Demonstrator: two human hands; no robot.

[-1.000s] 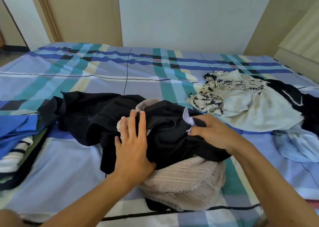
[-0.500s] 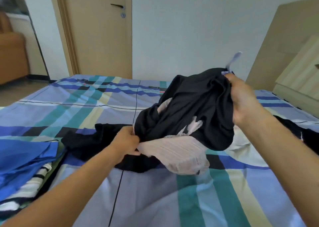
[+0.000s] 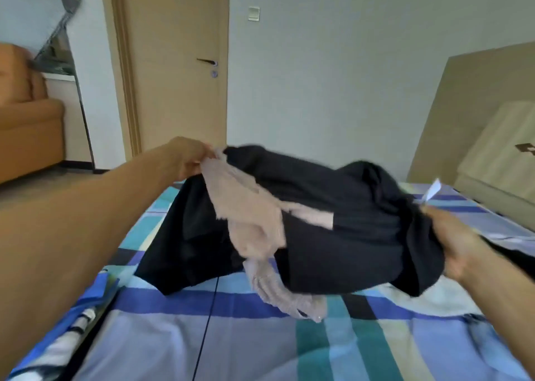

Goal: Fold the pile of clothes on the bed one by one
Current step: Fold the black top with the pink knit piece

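Both hands were clamped on cloth: the left hand [image 3: 188, 157], at about ten o'clock of the lifted bundle, pinched the top edge of the beige knit garment [image 3: 249, 215], and whether it also caught the black cloth beside it could not be told; the right hand [image 3: 457, 244], at about three o'clock, had its fingers curled round a gathered fold of the black garment [image 3: 347, 230], just below a small white tag [image 3: 432, 191] that stuck up from it. The two pieces hung tangled between the hands, held above the bed [image 3: 179, 346], their lower ends drooping toward it at six o'clock.

As a judgement, the task looked to be somewhere in its middle. At the frame's eight o'clock blue and striped clothes [image 3: 86, 308] lay flattened, possibly a finished stack, though blur made that unsure. A pale garment [image 3: 434, 296] lay loose at four o'clock under the right wrist, not yet folded. The piece in hand had no fold in it and first needed parting from its companion.

The black cloth was matte and smooth, falling in broad soft folds. The beige one looked thin, ribbed and open-knit, with a ragged or lacy edge, and hung as a limp narrow strip. The bed showed a flat plaid of blue, teal, lilac and cream bands
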